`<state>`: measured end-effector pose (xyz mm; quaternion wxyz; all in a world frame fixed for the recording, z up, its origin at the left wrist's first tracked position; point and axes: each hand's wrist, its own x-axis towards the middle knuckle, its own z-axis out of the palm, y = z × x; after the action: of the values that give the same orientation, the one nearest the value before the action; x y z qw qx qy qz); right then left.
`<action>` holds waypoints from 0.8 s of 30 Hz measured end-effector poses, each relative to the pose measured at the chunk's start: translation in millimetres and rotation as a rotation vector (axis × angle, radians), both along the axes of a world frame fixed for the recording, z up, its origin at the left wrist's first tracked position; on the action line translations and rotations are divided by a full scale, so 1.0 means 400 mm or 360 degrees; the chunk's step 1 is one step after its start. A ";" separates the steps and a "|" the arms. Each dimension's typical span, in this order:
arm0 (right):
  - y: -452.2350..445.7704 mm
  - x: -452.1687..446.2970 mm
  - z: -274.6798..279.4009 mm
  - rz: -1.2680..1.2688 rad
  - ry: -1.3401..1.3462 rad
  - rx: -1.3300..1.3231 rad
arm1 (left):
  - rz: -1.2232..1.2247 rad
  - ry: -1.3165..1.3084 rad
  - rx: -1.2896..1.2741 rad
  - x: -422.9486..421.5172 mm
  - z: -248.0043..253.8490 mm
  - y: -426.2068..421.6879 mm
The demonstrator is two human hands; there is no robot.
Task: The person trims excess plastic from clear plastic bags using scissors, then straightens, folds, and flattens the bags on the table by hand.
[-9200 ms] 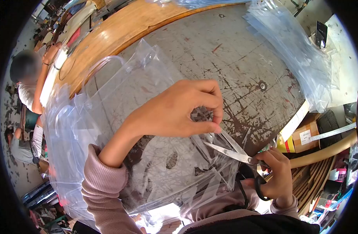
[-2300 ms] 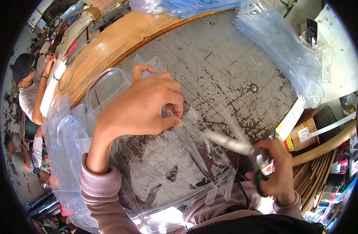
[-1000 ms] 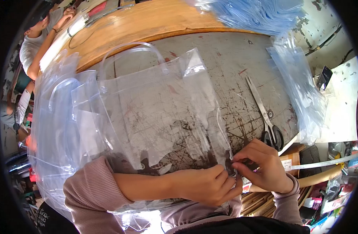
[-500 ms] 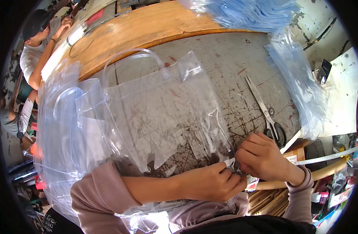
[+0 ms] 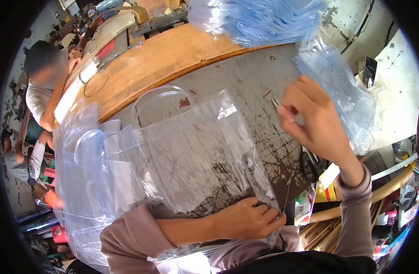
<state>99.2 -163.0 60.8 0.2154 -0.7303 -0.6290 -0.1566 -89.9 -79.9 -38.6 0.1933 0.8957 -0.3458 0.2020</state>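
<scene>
A clear plastic bag (image 5: 186, 155) with a looped handle lies flat on the scratched grey table (image 5: 259, 73). My left hand (image 5: 250, 219) is closed on the bag's lower right corner, near the table's front edge. My right hand (image 5: 309, 116) is raised above the right part of the table, fingers curled toward the thumb; whether anything small is between them cannot be made out. Beneath it lie the scissors (image 5: 312, 164), their black handles showing below my wrist and a blade tip beyond my fingers. More clear bags (image 5: 86, 169) overlap at the left.
A stack of bluish plastic (image 5: 259, 20) lies at the back, beyond the wooden board (image 5: 159, 52). Further bluish bags (image 5: 339, 91) lie at the right, beside a phone (image 5: 369, 71). Two people sit at the left. A cardboard box and a tan tube stand below the right edge.
My right hand has left the bag's corner and moved up and right, over the scissors. My left hand has stayed at the corner. The view has shifted slightly.
</scene>
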 end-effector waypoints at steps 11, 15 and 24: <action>-0.399 -0.067 0.009 -0.0944 0.0894 -0.0337 | -0.0015 -0.0196 0.0036 -0.007 -0.015 -0.010; -0.448 -0.077 -0.013 -0.0933 0.0697 -0.0292 | -0.0023 -0.0096 0.0077 -0.011 -0.011 -0.012; -0.472 -0.063 -0.099 -0.1582 0.0223 -0.0366 | -0.0060 -0.0111 0.0153 -0.011 0.003 -0.004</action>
<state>74.0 -351.7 21.2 0.0748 -0.9688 -0.2030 -0.1206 -94.4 -81.6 -37.2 0.1417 0.8897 -0.3784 0.2126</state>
